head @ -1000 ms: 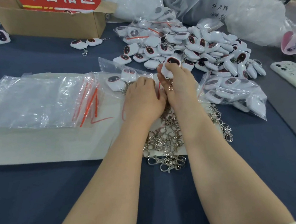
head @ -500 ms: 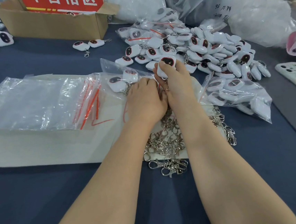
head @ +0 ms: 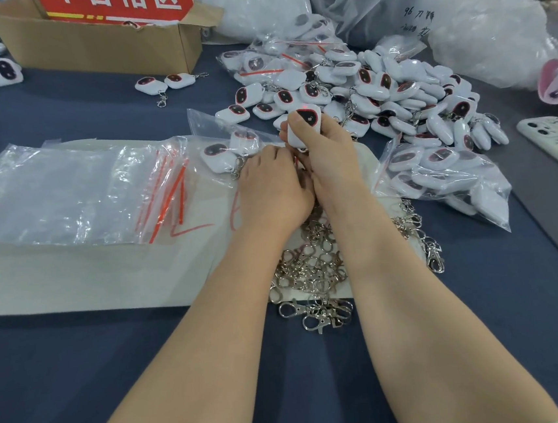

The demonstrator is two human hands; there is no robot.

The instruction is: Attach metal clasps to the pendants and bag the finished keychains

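Note:
My right hand (head: pixel 327 159) grips a white pendant (head: pixel 306 120) with a dark red-ringed face, held upright above the mat. My left hand (head: pixel 273 188) is pressed against it, fingers curled at the pendant's lower end; what they pinch is hidden. A heap of metal clasps (head: pixel 310 269) lies under my wrists. Two pendants with clasps (head: pixel 224 150) lie in a clear bag just left of my left hand. A big pile of loose pendants (head: pixel 379 99) lies behind my hands. A stack of clear zip bags (head: pixel 75 193) with red strips lies at the left.
A filled bag of pendants (head: pixel 444 175) sits right of my hands. A cardboard box (head: pixel 101 47) with a red sign stands at the back left, two finished keychains (head: pixel 166 84) in front of it. A phone (head: pixel 557 147) lies at the right edge. Large plastic sacks (head: pixel 421 3) fill the back.
Both hands stay pressed together on the same pendant; my right hand has turned it a little more upright, so that its dark face shows more fully.

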